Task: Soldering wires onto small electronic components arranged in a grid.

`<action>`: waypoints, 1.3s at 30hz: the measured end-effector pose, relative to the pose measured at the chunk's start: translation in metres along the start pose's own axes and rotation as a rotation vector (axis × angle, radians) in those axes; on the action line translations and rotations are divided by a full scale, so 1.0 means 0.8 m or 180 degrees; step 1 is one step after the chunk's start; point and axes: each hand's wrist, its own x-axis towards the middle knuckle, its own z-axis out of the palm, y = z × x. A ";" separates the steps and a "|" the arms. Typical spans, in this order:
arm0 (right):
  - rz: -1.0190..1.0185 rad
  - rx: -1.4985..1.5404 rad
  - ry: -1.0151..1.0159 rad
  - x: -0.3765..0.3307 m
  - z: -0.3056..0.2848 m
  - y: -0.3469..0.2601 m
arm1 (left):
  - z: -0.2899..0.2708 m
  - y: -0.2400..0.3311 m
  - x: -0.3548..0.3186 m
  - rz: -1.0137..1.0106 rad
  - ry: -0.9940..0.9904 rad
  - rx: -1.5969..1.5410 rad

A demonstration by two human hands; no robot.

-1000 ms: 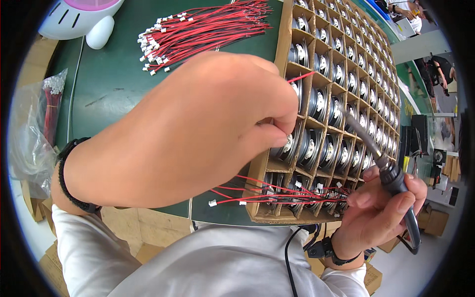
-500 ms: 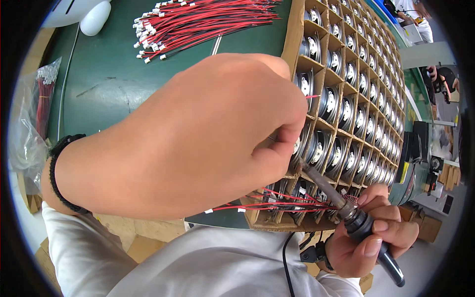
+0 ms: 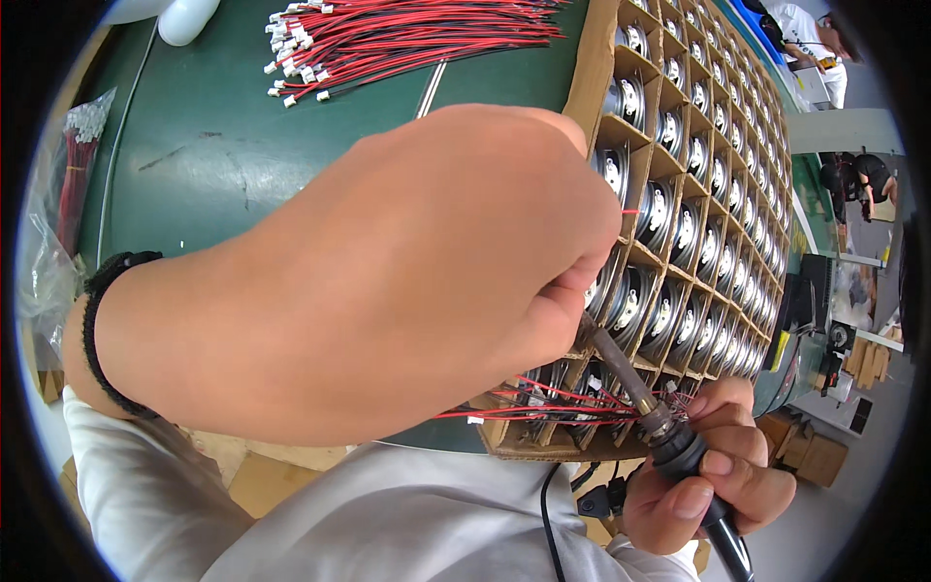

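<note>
My left hand (image 3: 465, 233) reaches over the near left part of a divided cardboard box, fingers closed in a pinch. A short end of red wire (image 3: 630, 211) pokes out beyond its knuckles; the fingertips are mostly hidden. In my right hand (image 3: 742, 475) is a soldering iron (image 3: 624, 373), gripped by its black handle, its metal barrel slanting up to the left. The iron's tip lies close under my left fingers, by a small round speaker (image 3: 603, 289) that my hand partly covers. Red and black wires (image 3: 553, 412) lie across the box's near compartments.
Rows of speakers (image 3: 684, 228) fill the cardboard box (image 3: 589, 68). A bundle of red and black wires with white connectors (image 3: 417, 44) rests on the green table (image 3: 242, 126). A plastic bag of wires (image 3: 78, 175) lies far left. People (image 3: 810, 44) are at the back right.
My left hand has shifted slightly right relative to the view, the red wire end with it. My right hand and the soldering iron have moved a little left.
</note>
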 end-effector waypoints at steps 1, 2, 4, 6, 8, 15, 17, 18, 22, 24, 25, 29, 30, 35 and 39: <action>-0.0093 -0.0031 -0.0008 0.000 0.000 0.001 | 0.000 -0.013 0.006 0.0175 0.0145 -0.0249; -0.0189 -0.0057 -0.0015 0.000 0.000 0.003 | 0.002 -0.020 0.005 0.0029 0.0074 -0.0354; -0.0285 -0.0036 -0.0058 0.000 -0.001 0.004 | 0.005 -0.028 0.002 0.0361 0.0296 -0.0500; -0.0330 -0.0002 -0.0098 0.000 -0.001 0.005 | 0.008 -0.027 -0.004 0.0255 0.0255 -0.0423; -0.0418 0.0073 -0.0129 0.000 -0.001 0.007 | 0.011 -0.022 -0.009 0.0160 0.0236 -0.0347; -0.0347 -0.0014 -0.0141 0.000 -0.001 0.001 | 0.022 -0.046 -0.008 0.0590 0.0520 -0.0459; -0.0329 -0.0016 -0.0238 0.000 -0.002 0.000 | 0.026 -0.049 -0.010 0.0699 0.0651 -0.0399; -0.0318 -0.0019 -0.0287 0.001 -0.003 -0.001 | 0.027 -0.050 -0.011 0.0663 0.0657 -0.0413; -0.0251 -0.0015 -0.0275 0.001 -0.001 -0.004 | 0.028 -0.047 -0.010 0.0676 0.0693 -0.0412; -0.0162 0.0070 -0.0243 0.003 0.001 -0.006 | 0.027 -0.046 -0.009 0.0683 0.0699 -0.0414; -0.0122 0.0071 -0.0251 0.005 0.002 -0.007 | 0.026 -0.046 -0.009 0.0677 0.0698 -0.0418; -0.0198 0.0360 -0.0475 0.015 0.002 -0.006 | 0.026 -0.047 -0.011 0.0593 0.0594 -0.0378; -0.0272 0.0501 -0.0580 0.018 0.002 -0.005 | 0.026 -0.047 -0.011 0.0586 0.0585 -0.0362; -0.0364 0.0549 -0.0498 0.019 0.004 -0.001 | 0.028 -0.047 -0.011 0.0598 0.0626 -0.0309; -0.0317 0.0501 -0.0442 0.016 0.004 -0.004 | 0.026 -0.046 -0.011 0.0631 0.0584 -0.0273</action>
